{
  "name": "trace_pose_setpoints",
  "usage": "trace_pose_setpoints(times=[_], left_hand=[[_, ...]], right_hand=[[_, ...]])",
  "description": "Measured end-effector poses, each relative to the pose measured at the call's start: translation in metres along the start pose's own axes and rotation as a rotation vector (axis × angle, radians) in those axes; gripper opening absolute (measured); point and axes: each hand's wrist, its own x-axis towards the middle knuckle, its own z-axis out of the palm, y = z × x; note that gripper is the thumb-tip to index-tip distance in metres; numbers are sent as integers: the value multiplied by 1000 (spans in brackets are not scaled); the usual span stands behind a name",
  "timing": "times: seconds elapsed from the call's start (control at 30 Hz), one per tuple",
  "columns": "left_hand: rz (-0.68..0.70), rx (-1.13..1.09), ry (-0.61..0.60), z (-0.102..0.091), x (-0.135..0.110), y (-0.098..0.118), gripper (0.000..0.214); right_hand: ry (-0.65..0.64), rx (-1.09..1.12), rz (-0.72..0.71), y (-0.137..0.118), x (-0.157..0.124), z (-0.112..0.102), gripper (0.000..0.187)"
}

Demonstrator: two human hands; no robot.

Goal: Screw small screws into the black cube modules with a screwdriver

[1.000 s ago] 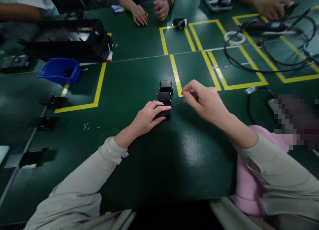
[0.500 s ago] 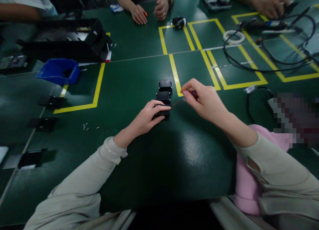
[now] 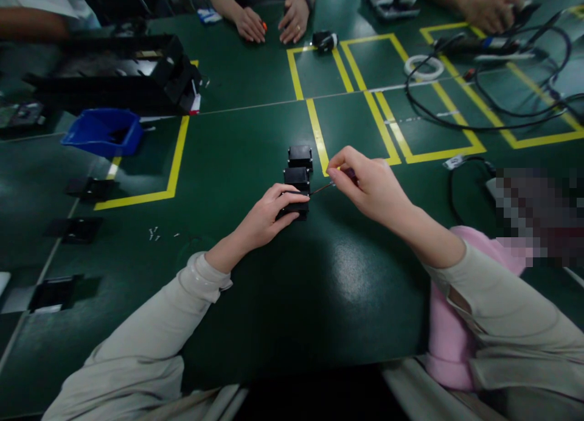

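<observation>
Left hand has thumb and fingers closed on near black block. Right hand pinches thin screwdriver, tip at block's end facing that hand. Two more black blocks just beyond left fingers; small screws off to its left.
</observation>
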Motion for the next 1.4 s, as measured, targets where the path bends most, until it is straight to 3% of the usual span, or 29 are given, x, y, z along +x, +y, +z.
trace_pose_setpoints(times=[1.4], left_hand=[[6,5,4,-1,0,0,30]], right_hand=[[-4,-7,23,-2,-1,-1,19]])
